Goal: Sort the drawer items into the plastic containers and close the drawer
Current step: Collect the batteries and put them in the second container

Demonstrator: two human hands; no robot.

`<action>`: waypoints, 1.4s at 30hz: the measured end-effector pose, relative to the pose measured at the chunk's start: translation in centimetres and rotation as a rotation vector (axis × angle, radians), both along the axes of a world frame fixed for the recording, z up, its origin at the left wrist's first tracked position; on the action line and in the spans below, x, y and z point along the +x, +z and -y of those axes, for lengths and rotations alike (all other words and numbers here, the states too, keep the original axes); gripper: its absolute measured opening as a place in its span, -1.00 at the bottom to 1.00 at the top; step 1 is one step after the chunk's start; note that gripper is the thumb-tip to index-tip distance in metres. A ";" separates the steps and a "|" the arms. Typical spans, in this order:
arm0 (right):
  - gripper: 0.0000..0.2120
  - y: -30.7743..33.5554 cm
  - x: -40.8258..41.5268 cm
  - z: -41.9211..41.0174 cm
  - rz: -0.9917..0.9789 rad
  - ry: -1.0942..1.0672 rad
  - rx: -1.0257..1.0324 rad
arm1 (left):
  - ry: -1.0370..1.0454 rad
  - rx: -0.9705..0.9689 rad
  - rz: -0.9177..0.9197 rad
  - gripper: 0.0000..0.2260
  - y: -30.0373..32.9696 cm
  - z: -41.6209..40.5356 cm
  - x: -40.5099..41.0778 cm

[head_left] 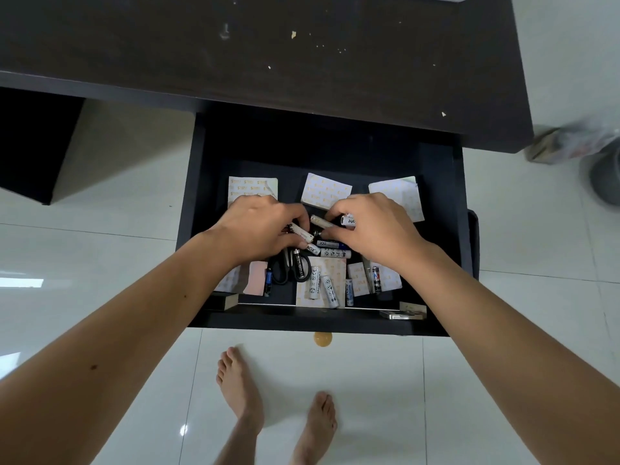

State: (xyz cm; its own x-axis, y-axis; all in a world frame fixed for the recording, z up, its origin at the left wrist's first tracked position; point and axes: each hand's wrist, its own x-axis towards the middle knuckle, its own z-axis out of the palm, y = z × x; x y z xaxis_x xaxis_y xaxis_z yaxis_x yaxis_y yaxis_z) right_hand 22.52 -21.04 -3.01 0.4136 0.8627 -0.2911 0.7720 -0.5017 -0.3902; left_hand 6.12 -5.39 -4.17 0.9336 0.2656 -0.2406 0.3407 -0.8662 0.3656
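Note:
The dark drawer [439, 203] stands pulled open under the desk. Inside lie several batteries [327, 286], black scissors [285, 266] and several white printed paper pads [325, 191]. My left hand [258, 226] is inside the drawer and grips a couple of white batteries [302, 231] in curled fingers. My right hand [372, 226] grips other batteries [347, 220], one poking out past its fingers. The two hands nearly meet over the heap in the middle. No plastic containers show in this view.
The dark desk top [268, 45] runs across the top of the view. A pink pad [256, 276] lies at the drawer's front left. A round knob [322, 338] sits on the drawer front. My bare feet [241, 384] stand on white tiles; a bin [604, 176] is at right.

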 end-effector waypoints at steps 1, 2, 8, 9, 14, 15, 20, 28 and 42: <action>-0.74 -0.1 -0.1 -0.2 0.018 0.007 -0.019 | 0.000 -0.005 0.015 -0.73 0.0 0.0 -0.1; -0.75 -0.2 -0.1 -0.2 0.010 0.008 -0.019 | -0.002 -0.013 0.030 -0.74 0.0 -0.1 -0.3; -0.87 0.6 0.6 1.2 -0.206 0.016 0.053 | 0.075 -0.210 0.127 -0.82 0.7 -0.3 -0.8; -0.87 0.8 0.6 1.5 -0.229 0.002 0.070 | 0.120 -0.272 0.126 -0.84 0.8 -0.2 -0.7; -0.88 1.4 0.4 2.7 -0.306 -0.019 0.066 | 0.212 -0.384 0.160 -0.90 1.3 0.1 -1.6; -0.87 1.4 0.3 2.7 -0.320 -0.005 0.073 | 0.221 -0.388 0.155 -0.91 1.4 0.2 -1.9; -0.68 1.2 -0.1 2.2 -0.465 0.006 0.119 | 0.223 -0.462 0.088 -0.84 1.4 0.9 -3.1; -0.83 0.3 0.3 1.8 -0.353 -0.112 0.166 | 0.142 -0.404 0.069 -0.85 1.3 0.8 -2.3; -0.69 -0.3 -0.4 1.4 -0.080 0.138 0.005 | 0.188 -0.365 0.099 -0.69 0.1 0.8 -2.0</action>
State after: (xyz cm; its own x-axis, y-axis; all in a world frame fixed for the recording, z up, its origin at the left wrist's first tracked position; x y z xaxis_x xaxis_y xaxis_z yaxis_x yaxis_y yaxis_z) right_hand 22.13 -22.47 -3.35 0.2669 0.9113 -0.3136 0.7999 -0.3910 -0.4554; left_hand 4.16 -6.17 -4.10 0.9004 0.3472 -0.2621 0.4281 -0.6004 0.6754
